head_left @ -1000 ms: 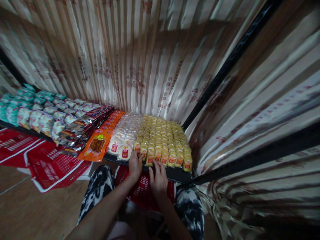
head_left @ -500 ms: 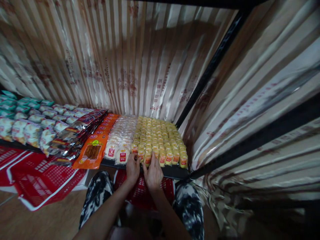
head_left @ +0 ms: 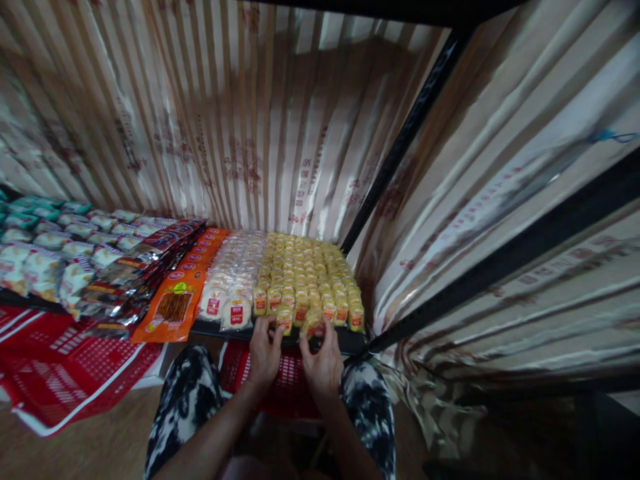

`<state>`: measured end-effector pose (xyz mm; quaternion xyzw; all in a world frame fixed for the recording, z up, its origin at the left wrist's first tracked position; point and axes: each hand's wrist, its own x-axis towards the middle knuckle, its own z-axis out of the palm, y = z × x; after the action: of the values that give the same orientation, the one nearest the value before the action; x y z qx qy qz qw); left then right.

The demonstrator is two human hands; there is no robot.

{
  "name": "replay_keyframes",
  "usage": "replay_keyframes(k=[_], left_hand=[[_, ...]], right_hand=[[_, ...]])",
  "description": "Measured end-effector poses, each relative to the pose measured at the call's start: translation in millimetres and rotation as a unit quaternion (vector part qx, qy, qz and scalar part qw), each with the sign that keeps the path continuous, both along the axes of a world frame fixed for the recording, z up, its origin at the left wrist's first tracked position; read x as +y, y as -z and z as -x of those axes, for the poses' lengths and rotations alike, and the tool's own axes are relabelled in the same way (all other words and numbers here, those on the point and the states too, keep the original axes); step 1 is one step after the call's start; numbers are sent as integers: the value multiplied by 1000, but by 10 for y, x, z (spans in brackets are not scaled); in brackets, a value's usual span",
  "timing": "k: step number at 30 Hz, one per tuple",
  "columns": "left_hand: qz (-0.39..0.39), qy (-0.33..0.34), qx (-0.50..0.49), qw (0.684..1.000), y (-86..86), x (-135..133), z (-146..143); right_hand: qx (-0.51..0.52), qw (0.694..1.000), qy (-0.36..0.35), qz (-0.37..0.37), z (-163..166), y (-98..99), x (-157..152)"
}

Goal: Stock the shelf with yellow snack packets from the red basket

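Note:
Rows of small yellow-wrapped snack packets (head_left: 314, 270) with red-and-orange labels fill the right end of a black shelf (head_left: 345, 341). At their front edge, my right hand (head_left: 321, 363) grips one yellow snack packet (head_left: 313, 323) between thumb and fingers, tilted and pulled slightly forward. My left hand (head_left: 265, 353) is closed at the left side of another yellow snack packet (head_left: 284, 320), which sticks out ahead of its row; the thumb partly covers the contact. Left of these stand clear-wrapped white round crackers (head_left: 237, 312) with red labels.
An orange snack bag (head_left: 175, 303), dark glossy packs (head_left: 127, 283) and white-and-green bags (head_left: 45, 267) continue leftward. Red baskets lie below, one at the left (head_left: 85, 373) and one between my knees (head_left: 293, 383). A black post (head_left: 400, 143) and striped sheeting (head_left: 280, 120) enclose the shelf.
My hands have moved slightly apart. Two yellow packets now stand forward of the rows, one tilted in my right hand. The view has shifted a little to the right.

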<state>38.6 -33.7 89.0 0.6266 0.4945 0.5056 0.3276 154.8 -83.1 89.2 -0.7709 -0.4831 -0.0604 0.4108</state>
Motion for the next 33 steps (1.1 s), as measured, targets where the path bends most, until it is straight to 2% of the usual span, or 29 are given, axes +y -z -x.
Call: replay_keyframes(k=[5,8,13,17,24,33], left_hand=[[10,89,15,996,39,-215,-351],[15,101,37,994,73,-261,-549],[23,103,61,993,68,-255,-760],[39,102,68,992,86,-242,-798],[46,105,55,992,115,-215,-798],[55,113,44,991,133,-276,-835]], right_hand=[[-7,995,94,21,-480,77,-139],[-6,995,102,18,-645,117,-159],[3,993,114,24,-687,161,-103],[-11,991,129,25,-681,230,-31],[10,996,75,-40,-738,281,22],[-2,998,64,-19,-756,297,4]])
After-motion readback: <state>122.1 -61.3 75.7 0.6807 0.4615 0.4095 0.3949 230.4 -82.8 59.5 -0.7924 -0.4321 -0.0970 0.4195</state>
